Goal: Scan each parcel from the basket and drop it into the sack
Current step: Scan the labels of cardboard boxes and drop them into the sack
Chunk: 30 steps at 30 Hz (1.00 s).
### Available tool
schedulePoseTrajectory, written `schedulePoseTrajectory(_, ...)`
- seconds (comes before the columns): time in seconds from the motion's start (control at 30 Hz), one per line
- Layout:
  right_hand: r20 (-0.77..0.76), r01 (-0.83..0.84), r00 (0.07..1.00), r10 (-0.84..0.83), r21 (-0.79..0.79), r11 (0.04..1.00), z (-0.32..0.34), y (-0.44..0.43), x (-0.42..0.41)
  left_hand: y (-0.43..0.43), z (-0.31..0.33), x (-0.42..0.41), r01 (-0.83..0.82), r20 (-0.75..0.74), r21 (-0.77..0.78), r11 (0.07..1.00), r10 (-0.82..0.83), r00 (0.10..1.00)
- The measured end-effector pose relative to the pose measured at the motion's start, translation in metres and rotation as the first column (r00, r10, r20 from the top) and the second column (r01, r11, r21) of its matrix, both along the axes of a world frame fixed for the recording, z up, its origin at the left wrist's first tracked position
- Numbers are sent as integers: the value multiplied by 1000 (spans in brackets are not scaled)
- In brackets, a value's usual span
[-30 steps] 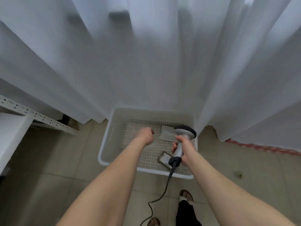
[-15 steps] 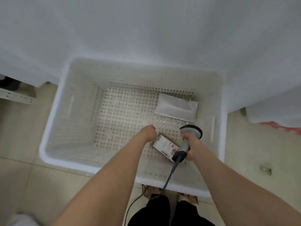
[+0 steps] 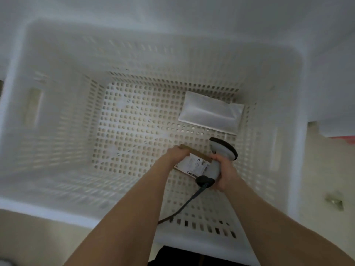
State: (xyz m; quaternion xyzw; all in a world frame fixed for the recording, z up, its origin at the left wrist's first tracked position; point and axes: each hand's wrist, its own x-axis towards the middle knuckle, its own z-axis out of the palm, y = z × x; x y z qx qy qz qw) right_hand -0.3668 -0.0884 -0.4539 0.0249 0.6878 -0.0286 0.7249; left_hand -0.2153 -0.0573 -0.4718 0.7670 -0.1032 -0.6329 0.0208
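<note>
**Taking up the labelled parcel for its scan**

Inside the white basket (image 3: 57, 212), on its perforated floor right of centre, the left hand (image 3: 177, 154) curls its fingers over the far left corner of a flat cardboard parcel (image 3: 194, 164), printed label facing up; lift it by that edge only, so that no finger covers the barcode strip along the near side; tilt the label toward the scanner (image 3: 221, 150), whose head sits just beside the parcel's right end and seems too close to read it, so draw it back a little; the right hand (image 3: 226, 171) is wrapped round the handle, the cable (image 3: 184, 206) trailing over the near wall; a white pouch parcel (image 3: 210, 114) lies apart in the far right corner, awaiting its turn; I cannot pick out the sack with certainty.
</note>
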Motion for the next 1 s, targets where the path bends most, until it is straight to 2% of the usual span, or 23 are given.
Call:
schedulePoseTrajectory(0.1, 31, 25, 999, -20, -140, 990, 23, -9, 19, -4, 24, 17, -230, 73, -100, 968, 237, 969)
schedulePoseTrajectory(0.17, 48, 46, 998, -36, -226, 973, 47, -17, 32, -5, 48, 30, -286, 139, -186, 940, 313, 939)
schedulePoseTrajectory(0.3, 77, 93, 994, -71, -337, 937, 115, -30, 53, 2, 120, 52, -182, 185, -313, 932, 247, 951)
schedulePoseTrajectory(0.37, 88, 90, 994, -62, -363, 927, 158, -32, 61, 6, 162, 59, -86, 268, -335, 938, 183, 946)
schedulePoseTrajectory(0.43, 85, 63, 996, -33, -381, 922, 203, -30, 67, 9, 210, 63, 78, 355, -331, 941, 48, 934)
schedulePoseTrajectory(0.5, 99, 43, 995, -3, -406, 913, 250, -27, 73, 13, 259, 67, 194, 381, -313, 930, -64, 922)
schedulePoseTrajectory(0.53, 106, 36, 994, 10, -422, 906, 273, -26, 75, 15, 283, 68, 199, 377, -307, 931, -73, 923)
schedulePoseTrajectory(0.6, 105, 25, 994, 28, -468, 883, 320, -25, 75, 20, 329, 72, 157, 371, -315, 936, -31, 928)
schedulePoseTrajectory(0.67, 107, 31, 994, 27, -512, 858, 369, -23, 74, 25, 375, 73, 62, 375, -358, 932, 83, 923)
schedulePoseTrajectory(0.77, 119, 65, 993, -3, -523, 850, 435, -16, 68, 31, 439, 72, -226, 278, -461, 858, 382, 881)
schedulePoseTrajectory(0.8, 118, 55, 993, 10, -531, 845, 455, -13, 66, 34, 462, 70, -289, 227, -484, 826, 438, 870)
schedulePoseTrajectory(1.0, 197, 1, 970, 143, -591, 807, 563, 21, 57, 65, 569, 54, -255, 212, -593, 764, 453, 866)
